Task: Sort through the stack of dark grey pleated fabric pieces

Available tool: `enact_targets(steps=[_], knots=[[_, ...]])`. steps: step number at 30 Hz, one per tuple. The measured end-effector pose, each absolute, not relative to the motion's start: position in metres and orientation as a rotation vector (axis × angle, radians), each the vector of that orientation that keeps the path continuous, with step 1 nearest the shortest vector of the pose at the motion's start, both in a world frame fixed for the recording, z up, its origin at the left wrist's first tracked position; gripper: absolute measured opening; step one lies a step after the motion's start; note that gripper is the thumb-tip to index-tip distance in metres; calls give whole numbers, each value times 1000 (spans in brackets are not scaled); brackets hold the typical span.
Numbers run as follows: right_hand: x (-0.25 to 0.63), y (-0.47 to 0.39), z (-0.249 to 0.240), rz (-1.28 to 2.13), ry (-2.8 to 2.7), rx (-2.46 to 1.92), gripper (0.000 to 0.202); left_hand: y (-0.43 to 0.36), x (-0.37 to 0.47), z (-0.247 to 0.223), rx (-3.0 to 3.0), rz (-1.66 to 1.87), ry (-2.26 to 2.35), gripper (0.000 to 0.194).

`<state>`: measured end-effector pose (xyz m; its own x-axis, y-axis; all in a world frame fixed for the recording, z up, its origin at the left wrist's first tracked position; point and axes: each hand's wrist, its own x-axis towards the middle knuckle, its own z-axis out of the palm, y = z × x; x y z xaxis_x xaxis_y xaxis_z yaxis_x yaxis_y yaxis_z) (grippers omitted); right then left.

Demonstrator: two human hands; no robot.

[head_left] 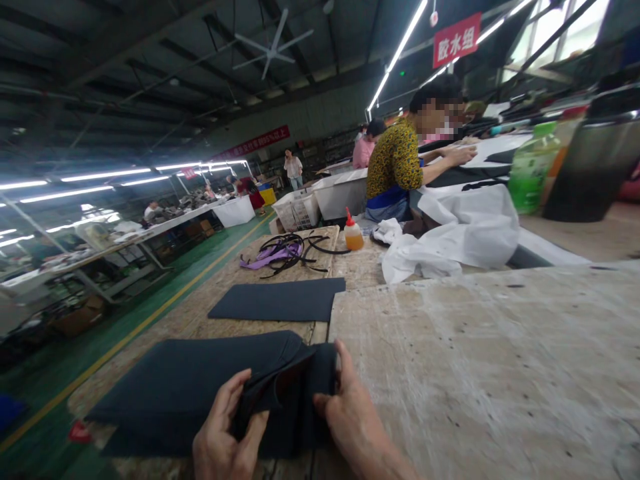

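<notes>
A stack of dark blue-grey fabric panels [195,373] lies on the worn wooden table in front of me. My left hand [230,427] grips a folded edge of a dark fabric piece [267,390] at the stack's right end, thumb and fingers closed on it. On the other side of the opened fold, my right hand [350,407] pinches the right edge of the same piece between thumb and fingers. A brownish inside shows in the gap. Just beyond the stack, a single flat dark panel [280,299] rests on the table.
Black and purple straps [285,253] lie farther up the table [475,360], near a red-capped glue bottle [353,233]. White cloth [450,233], a green bottle [534,167] and a dark tumbler [595,160] are at the right. A co-worker in a yellow patterned top [395,160] sits beyond.
</notes>
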<state>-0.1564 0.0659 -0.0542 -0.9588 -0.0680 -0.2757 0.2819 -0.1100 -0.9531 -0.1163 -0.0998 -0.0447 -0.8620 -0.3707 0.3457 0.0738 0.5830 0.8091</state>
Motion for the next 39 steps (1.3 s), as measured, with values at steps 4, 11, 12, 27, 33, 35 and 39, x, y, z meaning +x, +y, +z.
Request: enact_targets(steps=[4,11,12,27,33,35,39], knots=[[-156,68,-46,-2106,1892,272,47,-112,-120,-50,133,-1162,-2417,50],[-153,65,-40,-2108,1353,512,27,-106,-107,-51,-165,-900,-2514,52],[-152,66,-40,-2123,1319,507,27,-103,-104,-49,-209,-890,-2535,55],[-145,76,-42,-2209,1167,278,31,-112,-106,-41,-171,-846,-2871,48],[-145,76,-42,-2215,1164,322,32,-100,-107,-40,-218,-771,-2777,46],[-146,75,-43,-2218,1191,348,32,-95,-107,-41,-228,-738,-2744,47],[-147,75,-46,-2205,1237,376,32,-87,-109,-44,-190,-719,-2649,47]])
